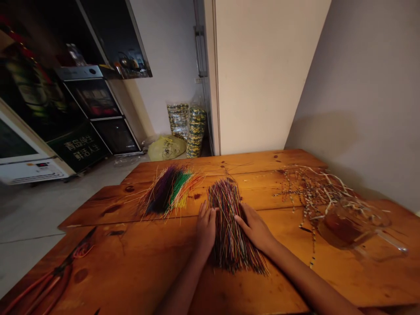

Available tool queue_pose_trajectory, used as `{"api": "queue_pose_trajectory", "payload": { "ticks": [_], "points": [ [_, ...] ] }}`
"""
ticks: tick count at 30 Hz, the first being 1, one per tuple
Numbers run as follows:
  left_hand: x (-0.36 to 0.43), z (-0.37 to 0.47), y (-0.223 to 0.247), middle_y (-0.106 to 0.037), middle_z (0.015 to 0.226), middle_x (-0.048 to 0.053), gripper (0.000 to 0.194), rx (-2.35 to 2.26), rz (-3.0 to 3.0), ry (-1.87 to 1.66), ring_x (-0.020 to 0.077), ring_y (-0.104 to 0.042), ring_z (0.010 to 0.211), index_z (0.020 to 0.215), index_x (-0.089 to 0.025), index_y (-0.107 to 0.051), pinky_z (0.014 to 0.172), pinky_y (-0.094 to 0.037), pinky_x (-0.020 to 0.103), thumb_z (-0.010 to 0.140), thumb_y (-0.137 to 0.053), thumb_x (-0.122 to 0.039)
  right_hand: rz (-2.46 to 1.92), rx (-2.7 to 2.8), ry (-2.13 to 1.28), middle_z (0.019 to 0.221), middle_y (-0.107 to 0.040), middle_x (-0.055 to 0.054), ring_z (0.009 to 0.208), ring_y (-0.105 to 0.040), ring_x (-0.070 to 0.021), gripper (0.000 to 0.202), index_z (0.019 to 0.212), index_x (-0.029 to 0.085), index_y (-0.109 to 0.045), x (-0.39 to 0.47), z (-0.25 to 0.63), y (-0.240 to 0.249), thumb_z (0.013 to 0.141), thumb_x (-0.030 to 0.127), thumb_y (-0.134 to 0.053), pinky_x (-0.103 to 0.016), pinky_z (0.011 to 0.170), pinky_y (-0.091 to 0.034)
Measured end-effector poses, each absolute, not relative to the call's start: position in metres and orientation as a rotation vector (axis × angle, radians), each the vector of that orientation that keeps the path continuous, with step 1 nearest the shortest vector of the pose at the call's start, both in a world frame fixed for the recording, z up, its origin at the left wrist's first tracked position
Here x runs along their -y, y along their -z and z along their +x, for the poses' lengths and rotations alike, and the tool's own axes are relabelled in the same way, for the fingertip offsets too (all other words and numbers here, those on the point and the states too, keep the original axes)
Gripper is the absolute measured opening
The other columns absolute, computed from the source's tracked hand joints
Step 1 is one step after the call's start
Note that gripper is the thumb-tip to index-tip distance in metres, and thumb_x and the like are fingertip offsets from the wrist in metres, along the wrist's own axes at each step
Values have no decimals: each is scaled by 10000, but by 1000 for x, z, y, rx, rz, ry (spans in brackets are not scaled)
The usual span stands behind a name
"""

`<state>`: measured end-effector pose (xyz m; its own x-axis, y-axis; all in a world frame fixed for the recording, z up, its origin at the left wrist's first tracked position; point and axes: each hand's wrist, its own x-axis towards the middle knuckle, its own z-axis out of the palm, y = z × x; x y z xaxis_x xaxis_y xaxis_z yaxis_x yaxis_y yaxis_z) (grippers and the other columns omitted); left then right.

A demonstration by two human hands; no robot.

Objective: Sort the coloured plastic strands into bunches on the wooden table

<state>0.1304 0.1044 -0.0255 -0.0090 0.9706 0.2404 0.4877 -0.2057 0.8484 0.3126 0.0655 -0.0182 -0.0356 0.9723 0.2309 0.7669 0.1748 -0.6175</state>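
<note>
A thick bundle of thin multicoloured wire-like strands (227,227) lies lengthwise on the wooden table, between my two hands. My left hand (206,225) rests against its left side, fingers stretched out and pointing away from me. Along the right side lies my right hand (254,223), with its thumb over the top strands and its fingers extended. Neither hand wraps round the bundle. Farther left is a second, looser pile of strands (170,190), sorted in purple, green, orange and yellow bands.
Red-handled cutters (61,271) lie at the table's left edge, beside a small pink coil (82,250). On the right, a clear jug (348,227) of brown liquid stands by a tangle of beaded strings (308,197). Behind the wooden table (147,267) are bags (167,147) and a cabinet (114,118).
</note>
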Motion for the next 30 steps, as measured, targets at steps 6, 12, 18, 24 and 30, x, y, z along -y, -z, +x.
{"api": "queue_pose_trajectory", "payload": {
  "ticks": [6, 12, 18, 24, 30],
  "points": [
    [-110, 171, 43, -247, 1503, 141, 530, -1361, 1730, -1051, 199, -159, 1400, 1374, -80, -360, 1152, -161, 408, 928, -274, -351, -1474, 1798, -730, 1468, -322, -146, 1370, -262, -228, 718, 1400, 70, -355, -68, 282, 24, 902, 577, -251, -431, 1142, -161],
    [-109, 177, 45, -221, 1507, 149, 544, -1353, 1838, -1053, 223, -158, 1397, 1395, -70, -327, 1151, -171, 423, 900, -324, -298, -1463, 1627, -820, 1442, -376, -145, 1343, -322, -228, 713, 1374, 95, -406, -72, 278, 25, 866, 590, -344, -412, 1136, -174],
    [-102, 153, 31, -183, 1521, 132, 619, -1332, 2196, -862, 233, -110, 1407, 1430, -120, -276, 1142, -166, 438, 895, -390, -410, -1458, 1561, -844, 1283, -557, -145, 1170, -523, -239, 595, 1259, 128, -511, -89, 305, 16, 803, 510, -512, -381, 1037, -337],
    [-92, 147, 15, -190, 1530, 12, 518, -1326, 2404, -711, 253, -100, 1410, 1406, -334, -313, 1117, -100, 548, 911, -359, -478, -1512, 1504, -968, 842, -709, -93, 764, -646, -222, 359, 904, 143, -670, -98, 326, 16, 720, 447, -616, -349, 756, -488],
    [-92, 151, 16, -286, 1499, -1, 465, -1206, 2453, -702, 217, -121, 1408, 1377, -303, -375, 1138, -111, 496, 927, -346, -417, -1477, 1410, -1067, 712, -685, -44, 651, -617, -190, 305, 848, 161, -662, -106, 319, 27, 682, 414, -629, -291, 609, -476]
  ]
}}
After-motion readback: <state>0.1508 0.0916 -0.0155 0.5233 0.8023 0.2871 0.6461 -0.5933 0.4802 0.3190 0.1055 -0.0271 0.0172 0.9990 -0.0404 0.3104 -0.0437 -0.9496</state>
